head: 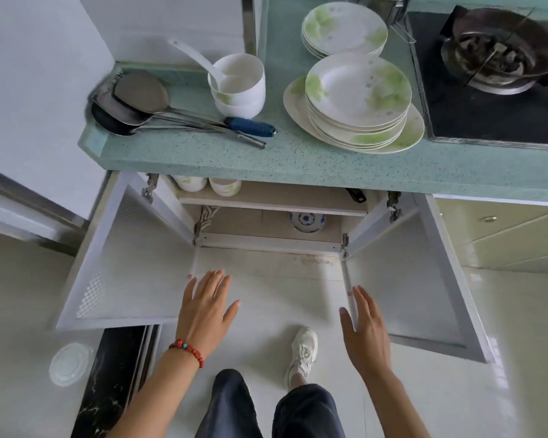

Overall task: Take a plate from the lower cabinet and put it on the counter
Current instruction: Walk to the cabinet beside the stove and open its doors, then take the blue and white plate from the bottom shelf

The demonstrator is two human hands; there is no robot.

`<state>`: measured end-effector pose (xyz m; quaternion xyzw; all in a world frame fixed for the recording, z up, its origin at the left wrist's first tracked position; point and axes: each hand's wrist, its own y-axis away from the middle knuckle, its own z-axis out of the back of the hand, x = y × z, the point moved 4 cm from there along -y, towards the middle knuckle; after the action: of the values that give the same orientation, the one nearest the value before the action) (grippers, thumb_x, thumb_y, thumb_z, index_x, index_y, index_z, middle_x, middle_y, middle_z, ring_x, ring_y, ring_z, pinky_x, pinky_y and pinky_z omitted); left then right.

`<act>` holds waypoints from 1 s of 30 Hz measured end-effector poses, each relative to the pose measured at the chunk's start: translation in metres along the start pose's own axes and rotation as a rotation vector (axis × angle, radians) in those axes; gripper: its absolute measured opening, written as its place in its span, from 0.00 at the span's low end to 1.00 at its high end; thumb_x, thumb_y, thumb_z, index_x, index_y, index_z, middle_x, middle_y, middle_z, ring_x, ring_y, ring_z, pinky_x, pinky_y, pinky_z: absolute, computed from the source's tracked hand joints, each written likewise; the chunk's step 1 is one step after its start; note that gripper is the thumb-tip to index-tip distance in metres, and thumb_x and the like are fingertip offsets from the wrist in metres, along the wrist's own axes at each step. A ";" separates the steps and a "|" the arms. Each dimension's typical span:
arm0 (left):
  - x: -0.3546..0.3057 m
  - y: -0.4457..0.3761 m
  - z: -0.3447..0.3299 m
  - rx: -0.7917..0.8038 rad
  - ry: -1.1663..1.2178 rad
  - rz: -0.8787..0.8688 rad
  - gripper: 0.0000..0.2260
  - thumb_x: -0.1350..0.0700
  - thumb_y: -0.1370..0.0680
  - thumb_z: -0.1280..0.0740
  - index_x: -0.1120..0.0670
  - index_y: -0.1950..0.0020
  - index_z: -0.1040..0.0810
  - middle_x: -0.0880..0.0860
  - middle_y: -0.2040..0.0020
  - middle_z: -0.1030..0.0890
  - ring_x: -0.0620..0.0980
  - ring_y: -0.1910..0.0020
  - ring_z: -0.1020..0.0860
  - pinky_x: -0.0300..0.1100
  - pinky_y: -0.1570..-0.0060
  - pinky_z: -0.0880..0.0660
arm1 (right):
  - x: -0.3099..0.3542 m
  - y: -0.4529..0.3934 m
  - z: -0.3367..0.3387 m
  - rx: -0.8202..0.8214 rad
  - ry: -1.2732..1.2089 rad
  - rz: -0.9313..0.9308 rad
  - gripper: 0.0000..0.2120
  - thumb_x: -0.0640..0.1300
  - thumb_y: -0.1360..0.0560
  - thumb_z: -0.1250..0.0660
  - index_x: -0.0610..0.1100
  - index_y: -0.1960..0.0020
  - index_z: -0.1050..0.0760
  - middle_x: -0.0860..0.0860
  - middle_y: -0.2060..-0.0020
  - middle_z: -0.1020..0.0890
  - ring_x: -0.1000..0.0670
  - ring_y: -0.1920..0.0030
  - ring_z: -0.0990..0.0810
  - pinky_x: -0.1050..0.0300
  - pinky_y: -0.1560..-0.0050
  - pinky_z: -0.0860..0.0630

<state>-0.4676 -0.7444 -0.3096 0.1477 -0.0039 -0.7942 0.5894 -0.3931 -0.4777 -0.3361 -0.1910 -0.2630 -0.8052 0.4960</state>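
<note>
Both hands are hanging open and empty in front of the cabinet: the left hand (208, 306) is spreading its fingers at the left door (130, 267), the right hand (366, 330) is lying along the edge of the right door (415, 279). Beyond them, the plate (307, 220) is sitting on the cabinet's lower level, under the shelf (272, 202); it is showing white with blue patterning, half hidden. Reaching in, the person is likely risking a knock against that shelf while lifting it out. Farther up, stacked plates (358, 99) are crowding the counter (298, 159), leaving little room.
</note>
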 end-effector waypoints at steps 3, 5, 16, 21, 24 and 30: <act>-0.018 -0.034 -0.010 0.055 0.002 0.036 0.33 0.42 0.22 0.60 0.62 0.45 0.23 0.61 0.45 0.19 0.59 0.45 0.21 0.60 0.46 0.26 | -0.009 -0.038 0.001 0.051 0.043 0.052 0.22 0.43 0.23 0.39 0.40 0.31 0.37 0.42 0.30 0.32 0.41 0.32 0.33 0.43 0.32 0.33; -0.029 -0.054 -0.021 0.079 0.010 0.042 0.30 0.42 0.22 0.56 0.62 0.43 0.24 0.61 0.43 0.20 0.60 0.44 0.22 0.61 0.45 0.27 | -0.017 -0.060 -0.002 0.079 0.075 0.078 0.22 0.43 0.23 0.39 0.39 0.31 0.37 0.42 0.31 0.32 0.41 0.32 0.33 0.44 0.32 0.34; -0.022 -0.149 -0.133 0.173 -0.036 -0.021 0.36 0.40 0.22 0.64 0.61 0.41 0.25 0.60 0.41 0.21 0.59 0.42 0.23 0.60 0.42 0.29 | -0.086 -0.158 -0.093 0.075 0.100 0.060 0.22 0.42 0.23 0.39 0.38 0.32 0.36 0.39 0.33 0.29 0.40 0.32 0.32 0.42 0.32 0.33; -0.006 -0.192 -0.212 0.197 -0.071 -0.101 0.31 0.41 0.22 0.57 0.61 0.38 0.27 0.60 0.38 0.23 0.59 0.38 0.26 0.59 0.39 0.32 | -0.120 -0.203 -0.149 0.051 0.105 0.062 0.22 0.42 0.23 0.39 0.37 0.32 0.36 0.39 0.32 0.30 0.39 0.32 0.32 0.43 0.33 0.33; 0.003 -0.223 -0.255 0.186 -0.062 -0.133 0.35 0.40 0.22 0.62 0.62 0.39 0.26 0.60 0.38 0.23 0.60 0.38 0.26 0.61 0.39 0.33 | -0.143 -0.233 -0.183 0.025 0.113 0.087 0.21 0.41 0.23 0.38 0.36 0.33 0.35 0.39 0.33 0.30 0.39 0.32 0.32 0.44 0.33 0.34; 0.029 -0.287 -0.349 0.089 -0.014 -0.183 0.37 0.37 0.24 0.64 0.61 0.34 0.31 0.60 0.34 0.27 0.59 0.33 0.32 0.58 0.33 0.38 | -0.195 -0.300 -0.256 -0.009 0.160 0.129 0.21 0.42 0.23 0.39 0.36 0.33 0.35 0.39 0.32 0.30 0.39 0.32 0.32 0.45 0.33 0.36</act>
<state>-0.6601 -0.6254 -0.7016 0.1681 -0.0298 -0.8449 0.5070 -0.5905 -0.3873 -0.7187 -0.1447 -0.2061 -0.7853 0.5655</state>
